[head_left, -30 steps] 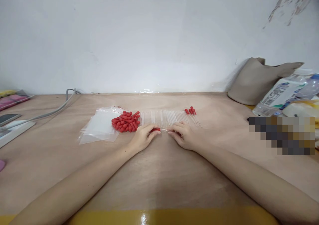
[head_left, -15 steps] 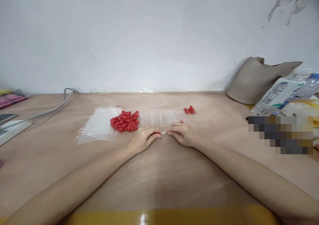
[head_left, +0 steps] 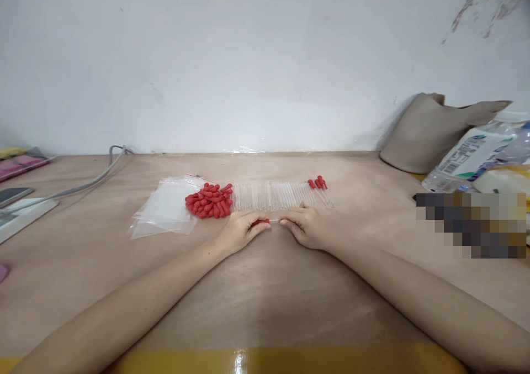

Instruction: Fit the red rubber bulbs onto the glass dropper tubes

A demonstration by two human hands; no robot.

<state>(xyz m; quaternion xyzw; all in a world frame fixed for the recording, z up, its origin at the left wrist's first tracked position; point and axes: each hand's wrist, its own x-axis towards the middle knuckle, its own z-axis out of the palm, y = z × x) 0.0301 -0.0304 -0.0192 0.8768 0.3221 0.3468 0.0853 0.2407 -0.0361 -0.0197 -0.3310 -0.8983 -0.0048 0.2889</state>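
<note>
My left hand pinches a red rubber dropper bulb, most of which its fingers cover. Between the two hands runs a thin clear dropper tube, one end at the bulb; whether it sits inside the bulb I cannot tell. My right hand closes its fingertips on the tube's other end. Behind the hands lies a row of clear tubes. A heap of red bulbs is left of that row. At its right end lie several droppers with red bulbs fitted.
Clear zip bags lie left of the bulb heap. A grey cable and a phone are on the far left. To the right stand a beige container and a plastic bottle. A white wall closes the table's back.
The gap between my fingertips has widened slightly, and more of the red bulb shows at my left fingertips. The whole view has shifted a little. The heap and the row look the same.
</note>
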